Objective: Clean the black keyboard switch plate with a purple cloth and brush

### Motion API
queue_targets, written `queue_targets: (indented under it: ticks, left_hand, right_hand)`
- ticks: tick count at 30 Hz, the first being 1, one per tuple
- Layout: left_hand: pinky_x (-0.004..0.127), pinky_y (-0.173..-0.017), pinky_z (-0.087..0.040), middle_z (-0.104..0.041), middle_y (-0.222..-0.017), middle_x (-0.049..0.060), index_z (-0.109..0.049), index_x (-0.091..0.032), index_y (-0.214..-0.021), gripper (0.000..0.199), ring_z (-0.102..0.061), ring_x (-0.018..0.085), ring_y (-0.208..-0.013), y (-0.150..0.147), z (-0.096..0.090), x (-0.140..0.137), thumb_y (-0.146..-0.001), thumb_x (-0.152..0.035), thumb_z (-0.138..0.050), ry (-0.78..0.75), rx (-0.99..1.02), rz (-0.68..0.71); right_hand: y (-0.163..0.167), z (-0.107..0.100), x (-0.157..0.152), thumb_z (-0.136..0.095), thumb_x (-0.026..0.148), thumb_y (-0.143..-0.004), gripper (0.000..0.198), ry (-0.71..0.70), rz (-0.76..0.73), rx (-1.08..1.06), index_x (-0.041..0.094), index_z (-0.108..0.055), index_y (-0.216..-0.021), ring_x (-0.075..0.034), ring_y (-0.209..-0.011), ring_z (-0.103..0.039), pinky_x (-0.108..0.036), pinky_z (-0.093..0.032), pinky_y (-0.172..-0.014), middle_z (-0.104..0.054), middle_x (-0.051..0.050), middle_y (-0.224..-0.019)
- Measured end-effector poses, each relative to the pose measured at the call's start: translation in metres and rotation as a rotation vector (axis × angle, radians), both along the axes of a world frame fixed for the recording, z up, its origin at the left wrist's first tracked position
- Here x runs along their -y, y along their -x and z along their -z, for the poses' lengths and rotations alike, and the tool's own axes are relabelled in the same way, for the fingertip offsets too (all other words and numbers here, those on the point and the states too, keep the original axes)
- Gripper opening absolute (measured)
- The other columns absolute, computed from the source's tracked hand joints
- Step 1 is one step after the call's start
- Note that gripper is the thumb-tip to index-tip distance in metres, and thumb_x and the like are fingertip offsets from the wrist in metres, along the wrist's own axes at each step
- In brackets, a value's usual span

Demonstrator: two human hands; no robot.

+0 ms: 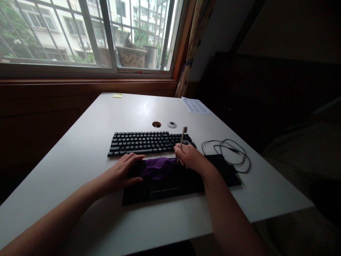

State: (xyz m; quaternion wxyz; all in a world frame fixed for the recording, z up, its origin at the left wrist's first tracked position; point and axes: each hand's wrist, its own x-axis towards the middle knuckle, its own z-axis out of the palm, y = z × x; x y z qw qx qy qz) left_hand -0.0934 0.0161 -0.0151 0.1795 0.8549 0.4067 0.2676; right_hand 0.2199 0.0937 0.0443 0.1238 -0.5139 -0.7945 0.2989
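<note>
A flat black keyboard base (165,193) lies on the white table in front of me, a bunched purple cloth (158,168) on top of it. My left hand (129,170) rests on the base's left end, thumb and fingers spread beside the cloth. In my right hand (188,156) a slim toothbrush (182,138) is gripped, dark bristled end up, its lower end pointing down by the cloth's right edge. Just behind the base sits a black key section (141,142) with rows of keys; my right hand partly covers its right end.
A thin black cable (243,156) lies coiled to the right of the base. Farther back on the table (80,142) are an open round hole (156,124), a grey grommet (172,124), a printed sheet (196,106) and a yellow note (117,95). A barred window stands behind.
</note>
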Motion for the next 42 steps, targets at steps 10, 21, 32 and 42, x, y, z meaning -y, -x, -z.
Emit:
queue_targets:
  ticks: [10, 21, 32, 42]
  left_hand:
    - [0.051, -0.104, -0.050, -0.055, -0.134, 0.011, -0.039, -0.030, -0.149, 0.065, -0.056, 0.030, -0.121, -0.0008, -0.0001, -0.0005, -0.094, -0.043, -0.070, 0.007, -0.012, 0.009]
    - [0.050, -0.104, -0.051, -0.055, -0.134, 0.011, -0.039, -0.031, -0.149, 0.064, -0.057, 0.030, -0.121, -0.0008, -0.0020, 0.0001, -0.094, -0.043, -0.070, 0.022, -0.012, 0.005]
    - [0.049, -0.102, -0.052, -0.056, -0.133, 0.010, -0.040, -0.031, -0.149, 0.063, -0.058, 0.030, -0.119, -0.0008, -0.0034, 0.0013, -0.095, -0.043, -0.069, 0.012, 0.001, 0.007]
    - [0.049, -0.101, -0.053, -0.055, -0.132, 0.010, -0.040, -0.031, -0.148, 0.062, -0.058, 0.029, -0.118, -0.0005, -0.0015, 0.0008, -0.094, -0.042, -0.069, 0.011, -0.009, 0.003]
  right_hand:
    - [-0.0022, 0.0047, -0.0016, -0.034, 0.035, -0.105, 0.033, 0.069, -0.008, -0.036, 0.021, -0.050, -0.078, -0.010, -0.035, -0.052, -0.020, -0.037, -0.040, -0.057, 0.005, -0.051]
    - [-0.0022, 0.0060, -0.0016, -0.034, 0.037, -0.105, 0.034, 0.028, -0.018, -0.025, 0.022, -0.048, -0.079, -0.009, -0.036, -0.053, -0.020, -0.037, -0.042, -0.057, 0.005, -0.052]
    - [-0.0012, 0.0004, 0.0011, -0.035, 0.036, -0.105, 0.032, 0.024, -0.031, 0.004, 0.022, -0.047, -0.079, -0.010, -0.039, -0.054, -0.020, -0.037, -0.043, -0.057, 0.005, -0.053]
    - [-0.0013, 0.0016, 0.0017, -0.037, 0.035, -0.104, 0.031, 0.043, -0.065, -0.006, 0.022, -0.048, -0.078, -0.010, -0.037, -0.053, -0.019, -0.036, -0.040, -0.055, 0.005, -0.052]
